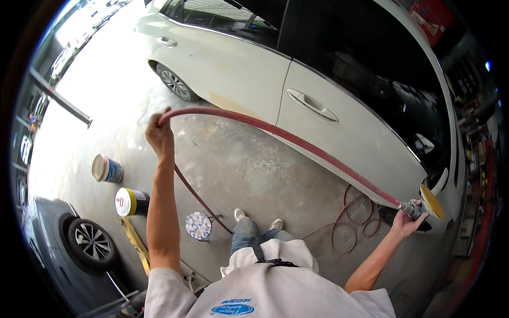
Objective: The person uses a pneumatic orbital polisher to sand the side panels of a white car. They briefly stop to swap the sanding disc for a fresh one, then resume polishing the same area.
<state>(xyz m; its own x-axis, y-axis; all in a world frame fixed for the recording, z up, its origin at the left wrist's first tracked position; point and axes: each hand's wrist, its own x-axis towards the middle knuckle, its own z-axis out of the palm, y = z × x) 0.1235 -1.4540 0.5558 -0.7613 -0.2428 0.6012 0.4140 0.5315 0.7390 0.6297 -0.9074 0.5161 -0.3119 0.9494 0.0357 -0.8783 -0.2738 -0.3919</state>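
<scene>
My left hand [160, 133] is raised on the left, its fingers wrapped round a red hose [275, 130]. From there the hose arcs to the right in front of a white car [233, 69] and joins a sander [412, 210]. My right hand [407, 224] grips this sander near the car's front. A round yellow pad [431, 201] on the tool faces away from me, up and to the right. Tan patches show low on the car's rear door. Below my left hand, a thinner stretch of hose hangs toward the floor.
Loops of hose [344, 241] lie on the concrete floor [238, 159] to the right of my feet. A round patterned stool [199, 226], a black-and-yellow bucket [131, 202] and a blue-and-white bucket [107, 168] stand left. Beyond is a dark grey car [58, 254].
</scene>
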